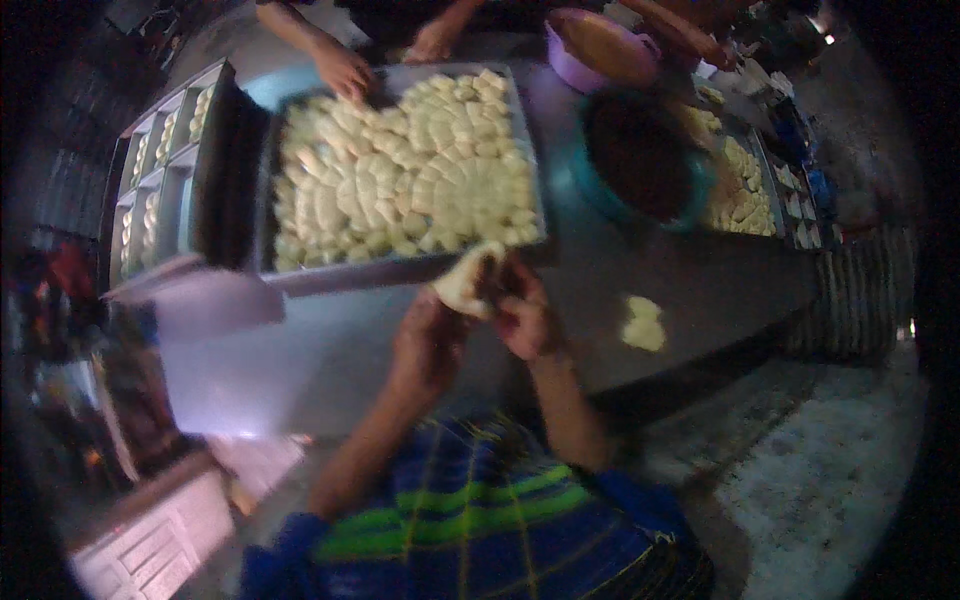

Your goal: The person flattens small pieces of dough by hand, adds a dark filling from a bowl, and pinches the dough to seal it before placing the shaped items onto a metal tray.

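Note:
In front of me, by the near edge of the tray, my left hand [432, 328] cups a flattened piece of pale dough [464, 286]. The fingers of my right hand [526, 316] are bent in against the dough's other side. A dark patch shows between dough and fingers; blur hides whether it is filling or shadow. Just beyond both hands lies a large metal tray [410, 258] packed with rows of small pale dough pieces [400, 180]. To the right of my hands, flattened dough pieces [643, 324] rest together on the table.
A teal basin [590, 190] of dark contents stands right of the tray, with a purple basin [580, 72] behind it. More dough [745, 190] lies far right. A compartmented box [150, 180] holds dough at left. Another person's hand [345, 75] reaches to the tray's far side.

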Available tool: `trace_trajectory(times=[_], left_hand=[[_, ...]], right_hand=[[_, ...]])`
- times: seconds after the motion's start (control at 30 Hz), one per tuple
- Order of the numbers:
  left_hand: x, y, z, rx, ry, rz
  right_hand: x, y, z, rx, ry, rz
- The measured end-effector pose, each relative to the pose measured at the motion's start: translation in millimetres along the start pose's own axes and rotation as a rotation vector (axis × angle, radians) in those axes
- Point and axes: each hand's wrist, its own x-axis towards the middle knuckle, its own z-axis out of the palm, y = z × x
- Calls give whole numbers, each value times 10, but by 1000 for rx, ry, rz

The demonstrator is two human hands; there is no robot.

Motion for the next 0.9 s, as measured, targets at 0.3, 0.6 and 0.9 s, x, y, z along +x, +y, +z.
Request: trace_trajectory(times=[0.3,0.6,0.9], left_hand=[[43,178,43,138,105,126],[-114,353,27,618,61,171],[-125,496,-136,501,-17,-127]], right_hand=[[-115,-130,298,-1005,-198,-432],[-119,-541,754,-1664,-321,-512],[50,-688,658,-1626,-587,-527]])
